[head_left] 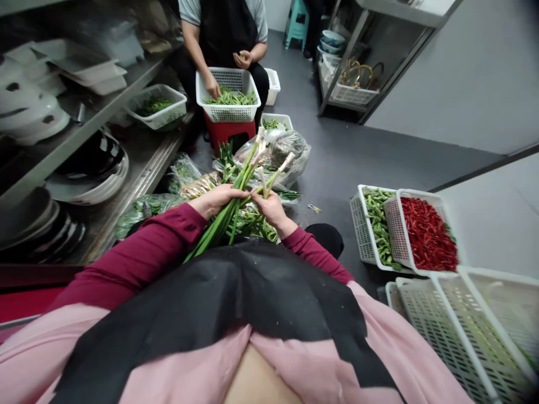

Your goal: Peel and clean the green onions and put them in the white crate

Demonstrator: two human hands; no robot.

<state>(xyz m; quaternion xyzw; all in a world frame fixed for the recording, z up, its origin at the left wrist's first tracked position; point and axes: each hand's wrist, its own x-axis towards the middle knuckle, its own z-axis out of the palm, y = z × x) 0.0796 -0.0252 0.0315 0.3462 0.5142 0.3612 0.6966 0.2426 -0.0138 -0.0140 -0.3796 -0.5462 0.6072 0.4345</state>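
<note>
Long green garlic stalks with pale bulb ends [225, 219] are held up over the grey floor [337, 157]; in the head view, their leafy ends trail down to the upper edge of the wearer's black apron [261, 280]. From where I stand, the left hand [221, 199] has its fingers closed round the main bundle, while the right hand [270, 209] pinches a couple of pale-ended stems just beside it. They look light; I'd expect the leaves to be limp and easily creased, the pale shanks stiffer and perhaps slippery if damp. The firm part just above the bulb seems the best place to take hold, with gentle pressure.

Beyond them, a crumpled clear plastic bag [292, 154] lies on the floor, near the front edge of a red plastic stool [217, 132]. The stool carries a white perforated plastic basket [227, 114], and a co-worker's hand [213, 87] reaches in over its left edge, among green pods [236, 98].
</note>
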